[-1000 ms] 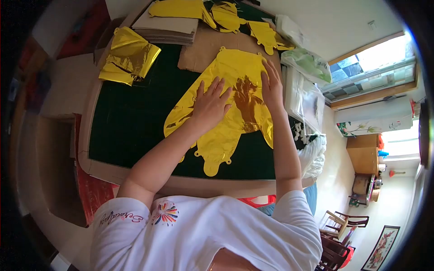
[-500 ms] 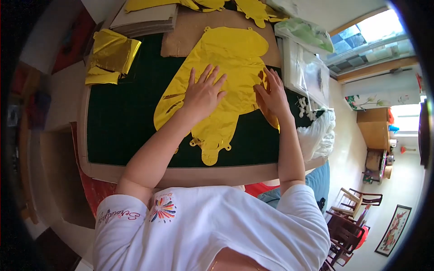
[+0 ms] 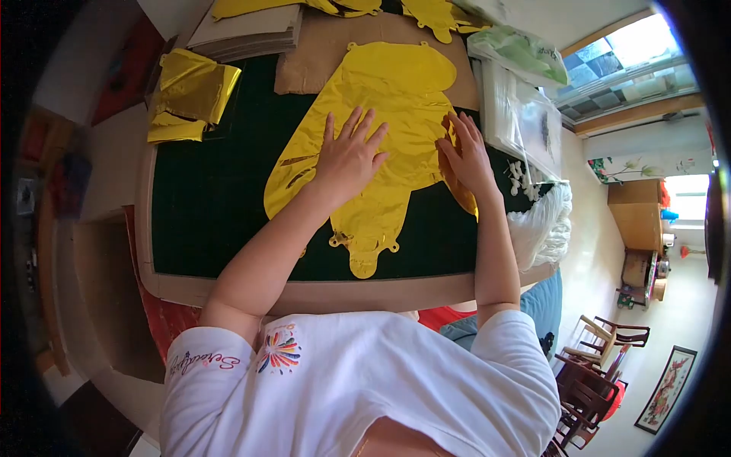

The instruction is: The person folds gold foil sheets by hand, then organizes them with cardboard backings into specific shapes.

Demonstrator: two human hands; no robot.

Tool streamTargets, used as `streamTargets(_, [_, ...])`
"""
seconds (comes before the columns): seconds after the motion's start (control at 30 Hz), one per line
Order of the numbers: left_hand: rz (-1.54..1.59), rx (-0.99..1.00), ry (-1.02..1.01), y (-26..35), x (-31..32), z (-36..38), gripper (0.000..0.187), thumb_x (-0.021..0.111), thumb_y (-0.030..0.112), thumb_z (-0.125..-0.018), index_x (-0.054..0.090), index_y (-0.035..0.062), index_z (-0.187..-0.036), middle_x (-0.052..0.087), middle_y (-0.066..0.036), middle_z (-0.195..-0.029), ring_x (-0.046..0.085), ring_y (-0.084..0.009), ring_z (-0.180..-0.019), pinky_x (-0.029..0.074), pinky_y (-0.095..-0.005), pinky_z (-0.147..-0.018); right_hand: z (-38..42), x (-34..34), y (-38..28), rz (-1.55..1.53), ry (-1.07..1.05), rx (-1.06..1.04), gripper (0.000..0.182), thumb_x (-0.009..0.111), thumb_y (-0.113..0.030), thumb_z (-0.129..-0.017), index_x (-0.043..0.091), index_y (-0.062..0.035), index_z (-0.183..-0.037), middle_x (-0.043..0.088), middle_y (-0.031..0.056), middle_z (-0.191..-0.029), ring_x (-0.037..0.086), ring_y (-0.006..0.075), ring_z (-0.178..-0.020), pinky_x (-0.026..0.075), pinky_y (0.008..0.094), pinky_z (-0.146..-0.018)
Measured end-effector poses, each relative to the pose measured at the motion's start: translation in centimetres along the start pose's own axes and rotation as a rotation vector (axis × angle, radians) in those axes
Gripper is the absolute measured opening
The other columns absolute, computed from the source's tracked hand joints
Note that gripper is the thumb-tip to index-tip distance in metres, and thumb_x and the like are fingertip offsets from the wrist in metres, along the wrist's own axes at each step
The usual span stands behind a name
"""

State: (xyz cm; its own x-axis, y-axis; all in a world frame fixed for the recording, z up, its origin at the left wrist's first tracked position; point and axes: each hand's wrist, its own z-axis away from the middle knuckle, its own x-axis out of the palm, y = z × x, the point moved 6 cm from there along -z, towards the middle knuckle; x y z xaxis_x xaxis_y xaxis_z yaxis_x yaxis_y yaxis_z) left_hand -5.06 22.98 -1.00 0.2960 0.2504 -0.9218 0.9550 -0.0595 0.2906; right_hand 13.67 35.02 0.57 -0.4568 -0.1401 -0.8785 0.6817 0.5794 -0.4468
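A flat yellow foil sheet [image 3: 381, 99], shaped with rounded lobes and small tabs, lies on the dark green table covering. My left hand [image 3: 350, 156] rests palm down on its middle, fingers spread. At the sheet's right edge is my right hand [image 3: 468, 156], fingers stretched out and thumb apart, touching a folded flap [image 3: 454, 186] that hangs beside the sheet. The underside of that hand is hidden. The top of the sheet overlaps a piece of brown cardboard [image 3: 304, 65].
Folded gold foil [image 3: 194, 87] sits at the left, near a stack of boards [image 3: 251, 34]. More yellow foil [image 3: 430, 15] lies at the far edge. Clear plastic packs [image 3: 518, 114], small white pieces [image 3: 521, 179] and a white bundle [image 3: 544, 228] line the right side.
The whole view has shifted slightly, so things appear a little further right. Both hands stay at nearly the same places on the foil.
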Motion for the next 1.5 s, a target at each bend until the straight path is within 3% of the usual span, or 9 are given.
streamTargets(1.5, [-0.002,-0.005,-0.009,0.27,0.33,-0.01,0.05,0.045,0.04,-0.095,0.043,0.0143,-0.137,0.033,-0.013,-0.146,0.024,-0.0285,-0.139,0.012,-0.0624,-0.107,-0.11,-0.02,0.05,0.012,0.023,-0.005,0.048,0.056,-0.026,-0.09,0.045,-0.0085,-0.133,0.037,0.0191,-0.142,0.032,0.0342,-0.134,0.029,0.039,-0.108])
